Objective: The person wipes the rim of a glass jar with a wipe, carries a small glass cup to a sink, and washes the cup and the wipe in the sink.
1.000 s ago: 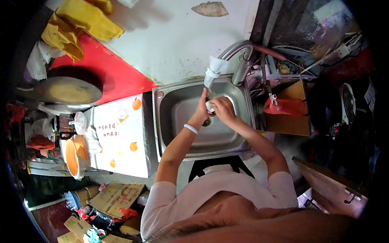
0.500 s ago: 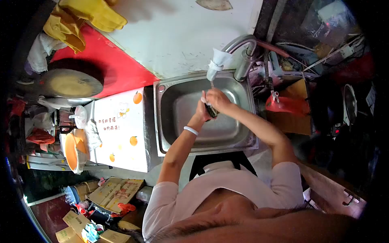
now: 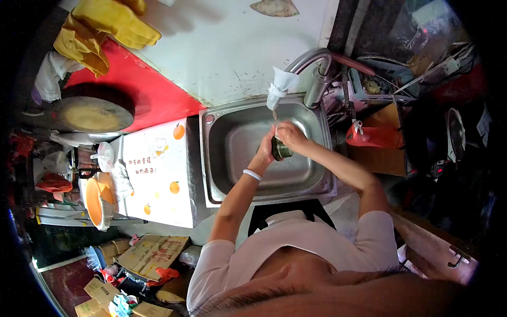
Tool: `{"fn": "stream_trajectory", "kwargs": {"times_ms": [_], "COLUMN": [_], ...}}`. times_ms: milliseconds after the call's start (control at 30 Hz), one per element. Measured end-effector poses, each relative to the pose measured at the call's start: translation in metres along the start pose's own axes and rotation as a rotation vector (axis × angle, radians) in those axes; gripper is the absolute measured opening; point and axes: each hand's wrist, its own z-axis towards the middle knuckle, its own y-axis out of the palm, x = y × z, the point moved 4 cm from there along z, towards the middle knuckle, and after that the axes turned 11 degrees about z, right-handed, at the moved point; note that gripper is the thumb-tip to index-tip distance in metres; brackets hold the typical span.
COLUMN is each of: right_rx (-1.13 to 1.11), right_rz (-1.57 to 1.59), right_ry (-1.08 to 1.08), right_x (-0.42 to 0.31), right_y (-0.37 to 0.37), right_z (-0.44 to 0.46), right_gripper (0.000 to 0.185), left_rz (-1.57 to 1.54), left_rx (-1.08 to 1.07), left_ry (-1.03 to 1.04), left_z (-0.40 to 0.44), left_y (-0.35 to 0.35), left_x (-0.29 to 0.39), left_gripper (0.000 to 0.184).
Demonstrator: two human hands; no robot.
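Over the steel sink [image 3: 216, 153], my left hand [image 3: 266, 148] is closed around a small, dark green, rounded object [image 3: 281, 150]. Its exact kind does not show. My right hand [image 3: 291, 136] lies against the object's upper edge with the fingers curled in. Whatever those fingers hold, if anything, is hidden. A thin stream of water falls onto the hands from the tap [image 3: 310, 54]. White material is wrapped around the tap's spout [image 3: 282, 82]. A white band [image 3: 252, 174] circles my left wrist.
Left of the sink stands a white surface printed with oranges [image 3: 158, 174], with an orange tub [image 3: 94, 203] at its far side. Yellow gloves [image 3: 119, 24] hang at upper left, above a round board [image 3: 95, 112]. A red container [image 3: 369, 136] and cardboard box [image 3: 388, 153] are on the right.
The green object has turned, showing more of its rounded side. My right hand has shifted slightly right and down along it. Water now shows more plainly below the spout.
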Motion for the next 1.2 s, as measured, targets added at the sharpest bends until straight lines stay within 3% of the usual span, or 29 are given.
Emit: {"fn": "stream_trajectory", "kwargs": {"times_ms": [67,100,133,200,267,333,367,400,467,500,567,700,733,767,800,900,933,1000,1067,1133,1167,1200], "right_rx": [0.059,0.065,0.070,0.001,0.023,0.008,0.023,0.035,-0.181,-0.193,-0.141,-0.161,-0.173,-0.181,-0.175,-0.023,-0.030,-0.208,-0.218,-0.272,-0.112,-0.105], "right_rz": [0.109,0.078,0.074,-0.030,0.051,0.161,0.217,0.096,0.516,0.517,0.817,0.831,0.539,0.244,0.244,0.321,0.327,0.651,0.760,0.229,0.120,0.120], "right_ry": [-0.226,-0.386,-0.384,-0.129,-0.212,-0.184,0.234,0.153,0.229,0.226,0.454,0.262,0.171,0.080,0.083,0.167,0.165,0.034,0.033,-0.225,-0.292,-0.291], "right_x": [-0.015,-0.030,-0.038,-0.036,-0.026,-0.028,-0.012,0.050,0.061,0.052,0.042,0.036,0.034,0.033,0.032,0.034,0.039,0.040,0.012,-0.019,-0.025,-0.022], "right_y": [-0.001,-0.002,-0.007,-0.016,-0.017,-0.022,-0.026,0.002,-0.011,-0.014,-0.018,-0.012,-0.012,-0.013,-0.014,-0.014,-0.014,-0.014,-0.020,-0.017,-0.019,-0.021], "right_z": [-0.009,-0.011,-0.003,0.019,0.034,0.045,0.047,0.056,0.045,0.044,0.031,0.023,0.022,0.022,0.019,0.012,0.012,0.019,0.025,0.033,0.036,0.039], "right_gripper": [0.005,0.005,0.005,0.006,0.009,0.014,0.017,0.018,0.019,0.019,0.019,0.019,0.020,0.021,0.021,0.024,0.024,0.020,0.019,0.016,0.015,0.015], "left_rz": [-0.132,-0.178,-0.173,-0.154,-0.191,-0.211,-0.157,-0.153,-0.270,-0.291,-0.320,-0.313,-0.263,-0.445,-0.440,0.059,0.056,0.462,0.515,0.807,0.747,0.753], "left_rx": [-0.075,0.052,0.047,-0.134,-0.052,-0.244,-0.170,-0.166,-0.285,-0.341,-0.366,-0.313,-0.257,-0.268,-0.271,0.003,0.011,0.231,0.253,0.373,0.377,0.373], "left_ry": [0.025,-0.034,-0.035,0.072,0.033,0.163,0.212,0.213,0.118,0.111,0.106,0.062,0.057,-0.070,-0.074,0.179,0.178,0.447,0.538,0.620,0.530,0.530], "left_z": [0.010,-0.012,-0.011,-0.011,-0.020,-0.022,-0.026,-0.032,-0.040,-0.038,-0.039,-0.022,-0.016,-0.015,-0.023,-0.046,-0.043,-0.035,-0.022,-0.012,-0.015,-0.017], "left_y": [-0.001,0.014,0.011,0.010,0.010,0.011,0.007,0.008,0.010,0.003,0.004,-0.010,-0.014,-0.017,-0.009,0.001,-0.002,-0.015,-0.022,-0.029,-0.027,-0.025], "left_x": [-0.005,0.010,0.013,0.021,0.029,0.039,0.035,0.035,0.036,0.036,0.040,0.027,0.023,0.017,0.019,0.039,0.034,0.038,0.038,0.042,0.044,0.048], "left_gripper": [0.059,0.060,0.060,0.061,0.061,0.060,0.065,0.065,0.072,0.076,0.076,0.077,0.078,0.072,0.072,0.050,0.050,0.052,0.052,0.049,0.046,0.046]}}
